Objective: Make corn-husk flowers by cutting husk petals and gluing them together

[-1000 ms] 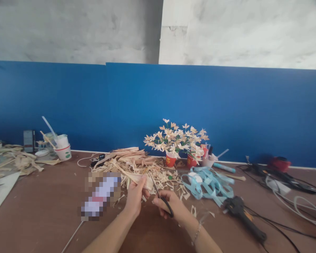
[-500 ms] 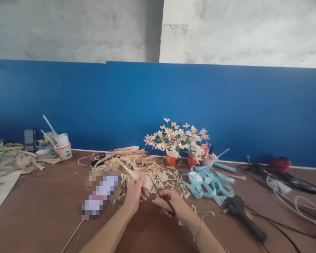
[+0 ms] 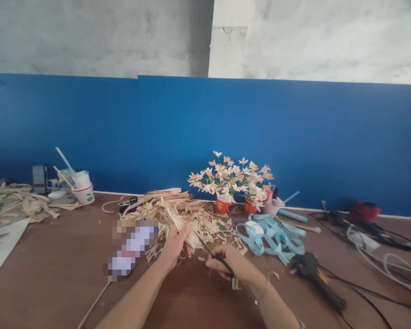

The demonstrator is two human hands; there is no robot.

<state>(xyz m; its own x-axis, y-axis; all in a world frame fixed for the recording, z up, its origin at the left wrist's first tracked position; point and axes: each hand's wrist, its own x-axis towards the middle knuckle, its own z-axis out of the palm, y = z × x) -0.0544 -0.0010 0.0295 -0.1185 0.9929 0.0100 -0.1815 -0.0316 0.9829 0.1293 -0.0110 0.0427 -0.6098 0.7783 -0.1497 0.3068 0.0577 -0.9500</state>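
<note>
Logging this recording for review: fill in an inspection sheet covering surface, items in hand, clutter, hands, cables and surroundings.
Surface: brown table, scraps on it.
Items in hand: pale piece; scissors.
Clutter: heap of dry strips, light-blue ribbon, black pistol-shaped tool; flowers in red cups.
Hands: left hand pinches the pale piece; right hand grips the scissors.
Cables: black cords and white cable, right side; pale cord, left.
Surroundings: blue panel, grey wall behind.
</note>
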